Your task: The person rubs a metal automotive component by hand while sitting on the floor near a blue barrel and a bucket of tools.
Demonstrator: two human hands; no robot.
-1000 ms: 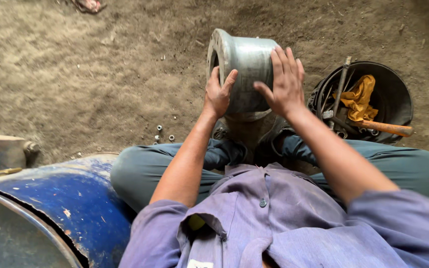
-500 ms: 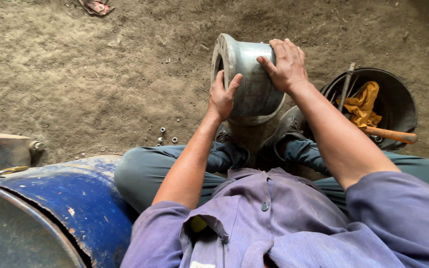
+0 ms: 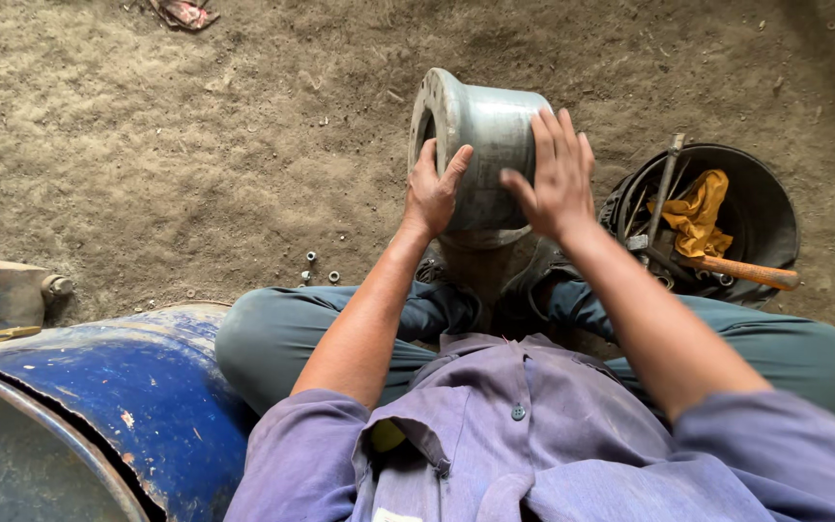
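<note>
Metal drum [image 3: 480, 145] between both hands' fingers [image 3: 558, 145]

A dull grey metal drum [image 3: 483, 155] with a flanged rim lies on its side above the dirt.

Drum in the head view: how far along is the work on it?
Done: the grey metal drum is off the ground and free of any other part. In hand: both hands grip it on its side, the left hand at the flange end, the right hand spread over the barrel. Left: loose nuts lie unfitted in the dirt, and the tools stay in the black bucket, a hammer among them.
</note>
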